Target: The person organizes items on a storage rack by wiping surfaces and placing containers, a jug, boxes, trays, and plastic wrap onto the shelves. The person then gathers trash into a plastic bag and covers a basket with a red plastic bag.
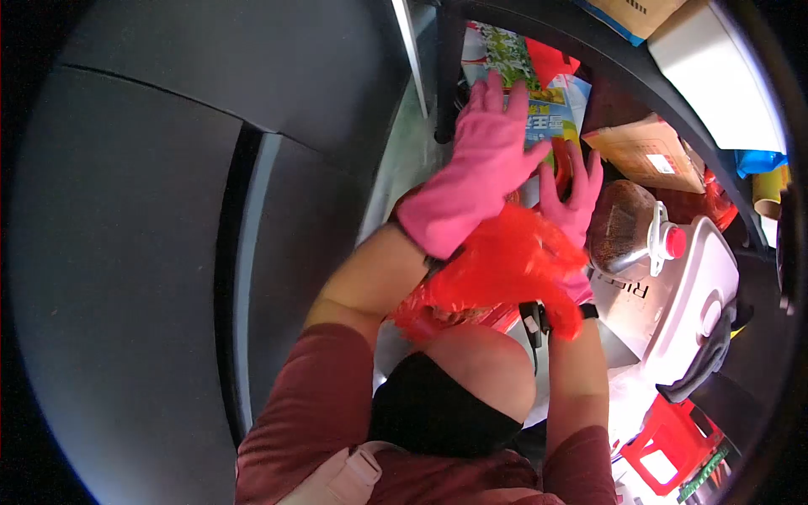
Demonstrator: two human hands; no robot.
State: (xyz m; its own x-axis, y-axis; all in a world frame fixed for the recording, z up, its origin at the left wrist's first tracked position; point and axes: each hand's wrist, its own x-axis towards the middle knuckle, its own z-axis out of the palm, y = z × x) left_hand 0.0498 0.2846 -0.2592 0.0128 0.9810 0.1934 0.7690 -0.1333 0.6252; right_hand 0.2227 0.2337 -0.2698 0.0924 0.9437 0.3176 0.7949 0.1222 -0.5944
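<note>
Both my hands wear pink rubber gloves. My left hand (pixel 484 160) reaches forward with its fingers stretched out, lying against a printed box (pixel 545 118) with blue and green artwork. Lower and to the right, my right hand (pixel 574 202) has its fingers spread near the box's near edge. A crumpled red plastic bag (pixel 513 257) lies between my forearms and covers part of my right hand and wrist. Beside my right hand stands a clear plastic jug (pixel 623 227) with dark grainy contents and a red cap. The undersides of both hands are hidden.
A white lidded bin (pixel 694 282) marked with black letters stands at the right, near an open cardboard box (pixel 652 156). Overhead at the right is a dark shelf edge (pixel 682 93) bearing a white container (pixel 715 71). Dark cabinet panels (pixel 135 252) fill the left. A red stool (pixel 669 442) sits lower right.
</note>
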